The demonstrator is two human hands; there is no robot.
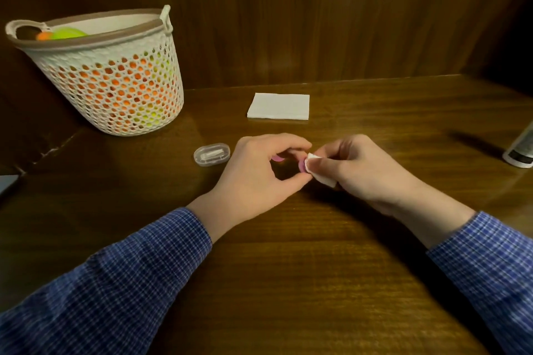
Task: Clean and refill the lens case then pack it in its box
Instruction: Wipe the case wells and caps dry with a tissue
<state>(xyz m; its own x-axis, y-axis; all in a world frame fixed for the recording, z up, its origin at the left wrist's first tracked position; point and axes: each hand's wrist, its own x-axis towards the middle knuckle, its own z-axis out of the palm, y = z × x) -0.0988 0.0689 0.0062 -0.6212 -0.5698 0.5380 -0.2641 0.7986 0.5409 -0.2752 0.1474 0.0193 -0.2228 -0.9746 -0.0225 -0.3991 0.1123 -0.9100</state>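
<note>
head view, close down over table (288, 268) (wide-angle)

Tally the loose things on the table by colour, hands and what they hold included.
White: 3 - folded napkin, mesh basket, tissue piece in the right hand
Pink: 1 - lens case in the left hand
Clear: 1 - plastic box
Grey-white: 1 - bottle
Total: 6

Pink lens case (301, 166), blue checked sleeves (144, 262), white tissue (323, 177)
</note>
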